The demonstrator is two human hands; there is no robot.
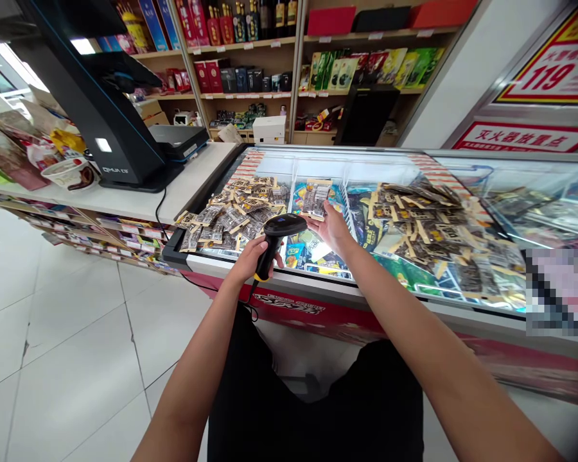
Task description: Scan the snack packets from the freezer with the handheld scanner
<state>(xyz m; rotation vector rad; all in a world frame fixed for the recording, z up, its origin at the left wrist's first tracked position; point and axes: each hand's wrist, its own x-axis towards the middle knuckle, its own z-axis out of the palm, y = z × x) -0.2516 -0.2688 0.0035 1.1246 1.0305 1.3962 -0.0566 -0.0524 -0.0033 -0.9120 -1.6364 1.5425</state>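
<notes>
My left hand [253, 258] is wrapped round the handle of a black barcode scanner [285, 223] with yellow trim, its head tilted toward the right. In my right hand [333, 226] is a small snack packet [316, 197] with a clear window and tan edges, gripped at its near right corner, just beyond the scanner head. To the left, a loose heap of similar packets [231, 215] lies on the freezer's glass top. Another pile of packets [421, 215] is spread on the glass to the right.
Beneath the packets is a chest freezer [313, 273] with wire dividers and coloured packages inside. A black checkout terminal [125, 128] stands on the white counter [185, 183] at left. Stocked shelves [250, 48] line the back. The scanner's cable hangs near my knees.
</notes>
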